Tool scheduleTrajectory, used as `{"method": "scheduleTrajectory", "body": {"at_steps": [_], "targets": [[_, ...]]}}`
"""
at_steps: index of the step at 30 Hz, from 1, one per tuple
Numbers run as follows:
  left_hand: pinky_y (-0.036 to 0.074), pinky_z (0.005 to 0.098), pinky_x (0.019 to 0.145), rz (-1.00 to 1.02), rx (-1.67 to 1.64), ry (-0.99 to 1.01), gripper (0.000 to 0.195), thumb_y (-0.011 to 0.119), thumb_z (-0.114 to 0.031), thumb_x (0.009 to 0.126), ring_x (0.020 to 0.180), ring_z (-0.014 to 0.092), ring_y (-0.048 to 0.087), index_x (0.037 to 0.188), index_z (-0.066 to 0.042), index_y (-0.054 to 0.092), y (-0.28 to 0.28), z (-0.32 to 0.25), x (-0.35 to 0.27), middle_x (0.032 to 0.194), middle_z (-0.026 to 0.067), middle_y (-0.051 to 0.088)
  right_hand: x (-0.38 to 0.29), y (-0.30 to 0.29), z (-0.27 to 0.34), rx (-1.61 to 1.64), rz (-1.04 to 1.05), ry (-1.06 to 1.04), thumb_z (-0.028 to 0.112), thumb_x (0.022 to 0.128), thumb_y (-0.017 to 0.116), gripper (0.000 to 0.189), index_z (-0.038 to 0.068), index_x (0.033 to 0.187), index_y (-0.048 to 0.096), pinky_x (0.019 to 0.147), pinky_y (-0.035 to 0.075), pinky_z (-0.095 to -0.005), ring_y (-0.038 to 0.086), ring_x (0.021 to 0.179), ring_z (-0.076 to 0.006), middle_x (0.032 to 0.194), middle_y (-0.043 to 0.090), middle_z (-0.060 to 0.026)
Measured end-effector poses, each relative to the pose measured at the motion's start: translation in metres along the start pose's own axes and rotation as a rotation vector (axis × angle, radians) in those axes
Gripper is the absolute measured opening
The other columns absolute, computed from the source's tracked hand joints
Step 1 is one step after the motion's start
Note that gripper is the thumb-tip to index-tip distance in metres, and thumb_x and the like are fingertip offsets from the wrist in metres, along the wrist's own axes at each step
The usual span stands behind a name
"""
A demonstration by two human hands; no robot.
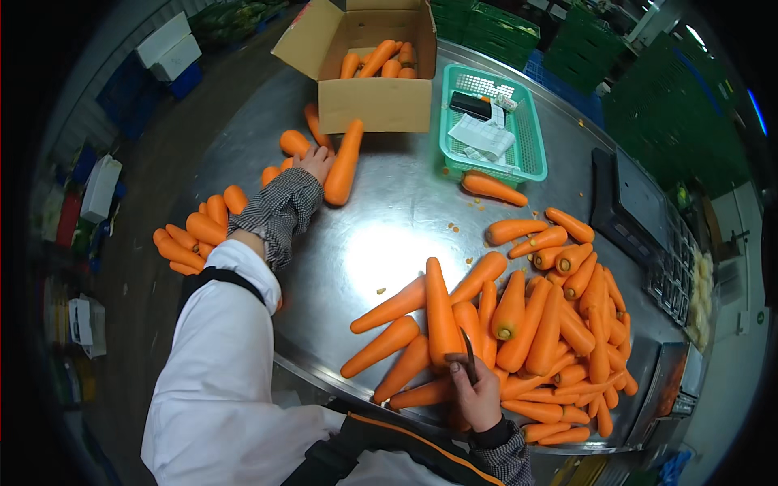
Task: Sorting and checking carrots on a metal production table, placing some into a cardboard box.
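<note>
My left hand [316, 163] reaches out to the upper left, among loose carrots in front of the cardboard box. Its fingers lie by an orange carrot [295, 143], and a large carrot [344, 164] is just right of it. The palm side is hidden, so I cannot tell whether it grips anything. Near the table's front edge, my right hand [477, 392] is closed around a small knife [468, 351] with a dark blade pointing away from me. A big pile of carrots [547, 328] spreads around and right of this hand. One long carrot [442, 313] lies just beyond the knife.
The steel table [377, 200] holds an open cardboard box [374, 106] with carrots inside. A green plastic basket [535, 146] contains papers and a black object. A scale [635, 200] and stacked black trays [671, 273] line the right side. More carrots [206, 228] lie left of my forearm.
</note>
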State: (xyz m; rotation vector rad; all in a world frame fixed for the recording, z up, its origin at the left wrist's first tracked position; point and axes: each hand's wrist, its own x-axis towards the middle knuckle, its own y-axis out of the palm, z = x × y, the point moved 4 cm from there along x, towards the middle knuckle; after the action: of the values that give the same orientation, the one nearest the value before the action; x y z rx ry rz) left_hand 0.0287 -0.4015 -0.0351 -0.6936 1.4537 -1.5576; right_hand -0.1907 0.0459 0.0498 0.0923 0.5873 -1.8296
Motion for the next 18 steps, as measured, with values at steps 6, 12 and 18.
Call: {"method": "scheduleTrajectory", "body": {"at_steps": [6,12,18], "targets": [[0.044,0.0492,0.102,-0.014,-0.744,-0.082,0.066,0.061,-0.023,0.088,0.120,0.035,0.056,0.148,-0.014,0.036,-0.006,-0.033,-0.026,0.128,0.0190,0.056,0.004,0.004,0.001,-0.005,-0.025,-0.046,0.014,0.096,0.063,0.023,-0.002,0.110,0.066,0.073,0.052,-0.0289,0.067,0.079,-0.0173,0.086,0.071,-0.0128],[0.056,0.0434,0.082,-0.271,-0.546,-0.215,0.061,0.057,-0.037,0.090,0.094,0.032,0.067,0.140,-0.006,0.041,0.001,-0.113,-0.052,0.103,0.0206,0.066,0.005,0.012,0.007,-0.064,-0.016,-0.102,0.015,0.095,0.063,0.023,-0.002,0.110,0.066,0.073,0.052,-0.0304,0.068,0.079,-0.0198,0.085,0.070,-0.0148],[0.049,0.0244,0.054,0.546,-1.949,-0.027,0.047,0.056,-0.042,0.093,0.071,0.014,0.063,0.122,-0.006,0.057,-0.087,-0.075,-0.082,0.091,0.0104,0.065,0.000,-0.001,0.002,-0.062,-0.070,-0.085,0.013,0.095,0.062,0.021,-0.002,0.109,0.067,0.076,0.052,-0.0308,0.068,0.082,-0.0204,0.087,0.070,-0.0150]]}}
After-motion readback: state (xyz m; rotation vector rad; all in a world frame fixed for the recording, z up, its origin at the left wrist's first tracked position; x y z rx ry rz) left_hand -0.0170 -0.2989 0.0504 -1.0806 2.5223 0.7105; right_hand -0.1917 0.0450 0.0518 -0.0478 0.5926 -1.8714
